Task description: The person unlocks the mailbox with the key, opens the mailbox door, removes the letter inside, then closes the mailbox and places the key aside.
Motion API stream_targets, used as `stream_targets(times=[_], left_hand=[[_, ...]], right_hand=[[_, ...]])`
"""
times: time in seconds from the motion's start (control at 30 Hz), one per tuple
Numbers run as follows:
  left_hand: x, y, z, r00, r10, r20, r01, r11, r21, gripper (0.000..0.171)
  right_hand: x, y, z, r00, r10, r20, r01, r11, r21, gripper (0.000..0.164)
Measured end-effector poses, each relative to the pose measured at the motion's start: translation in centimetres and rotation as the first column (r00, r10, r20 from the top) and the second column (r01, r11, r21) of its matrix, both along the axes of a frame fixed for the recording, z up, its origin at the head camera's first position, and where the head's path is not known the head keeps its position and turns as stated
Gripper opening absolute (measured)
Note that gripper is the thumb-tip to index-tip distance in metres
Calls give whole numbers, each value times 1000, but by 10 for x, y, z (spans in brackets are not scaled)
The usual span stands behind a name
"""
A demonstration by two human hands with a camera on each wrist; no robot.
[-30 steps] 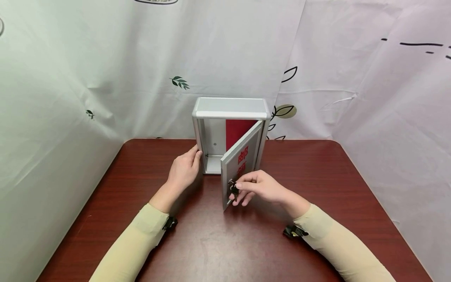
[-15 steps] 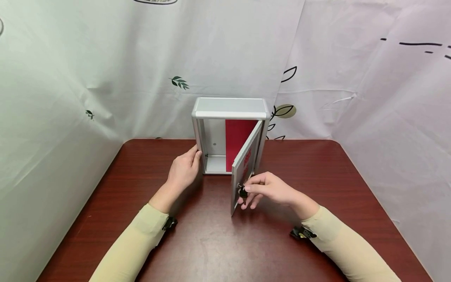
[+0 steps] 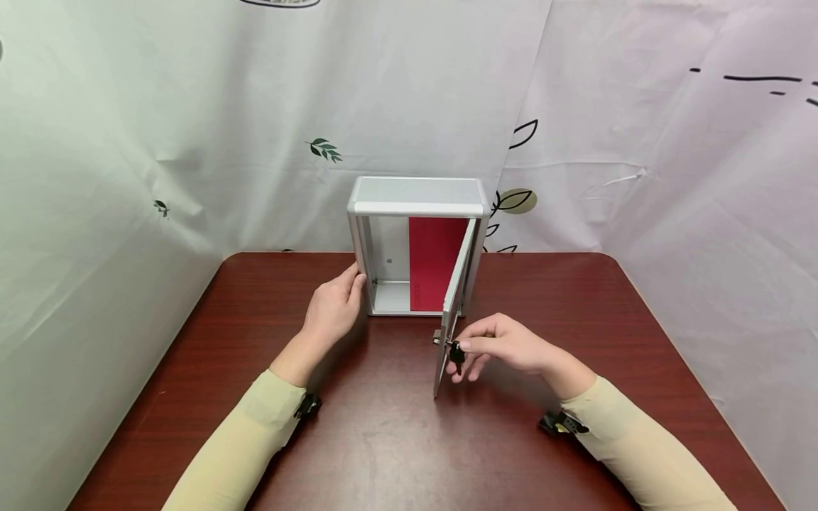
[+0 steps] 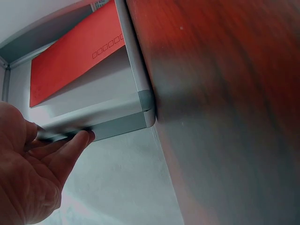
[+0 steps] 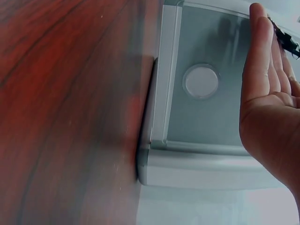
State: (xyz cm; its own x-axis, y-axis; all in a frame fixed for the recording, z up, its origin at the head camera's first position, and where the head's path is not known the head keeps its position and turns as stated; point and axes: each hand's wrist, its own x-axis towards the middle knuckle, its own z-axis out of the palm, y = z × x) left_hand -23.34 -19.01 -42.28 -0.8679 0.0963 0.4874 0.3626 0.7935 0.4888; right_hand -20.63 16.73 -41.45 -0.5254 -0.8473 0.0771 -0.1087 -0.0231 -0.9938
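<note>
A silver metal mailbox (image 3: 418, 190) stands on the table, its hinged door (image 3: 457, 284) swung out toward me on the right. My left hand (image 3: 334, 306) holds the box's left side wall, the thumb near the front edge in the left wrist view (image 4: 28, 173). With thumb and forefinger my right hand (image 3: 511, 346) pinches a black-headed key (image 3: 456, 353) in the door's lock; another dark key part hangs below it. Inside the box, a red envelope (image 3: 434, 262) leans against the back. The right wrist view shows the door's grey panel with a round disc (image 5: 201, 80).
The red-brown wooden table (image 3: 390, 447) extends around the box on both sides and in front. White printed cloth (image 3: 409, 85) hangs behind and at both sides. A metal latch tab (image 3: 437, 336) sticks out from the door's inner face.
My right hand has moved right with the key, swinging the door wider, so more of the envelope shows and the door's front is now nearly edge-on. My left hand stays put.
</note>
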Motion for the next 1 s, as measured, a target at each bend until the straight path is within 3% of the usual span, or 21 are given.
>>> stream_targets(times=[1.0], left_hand=[[1,1,2,1000,3,4,-3,1000,-1,44]], right_hand=[[-12,35,3,996,88,-4,-88,996,16,23]])
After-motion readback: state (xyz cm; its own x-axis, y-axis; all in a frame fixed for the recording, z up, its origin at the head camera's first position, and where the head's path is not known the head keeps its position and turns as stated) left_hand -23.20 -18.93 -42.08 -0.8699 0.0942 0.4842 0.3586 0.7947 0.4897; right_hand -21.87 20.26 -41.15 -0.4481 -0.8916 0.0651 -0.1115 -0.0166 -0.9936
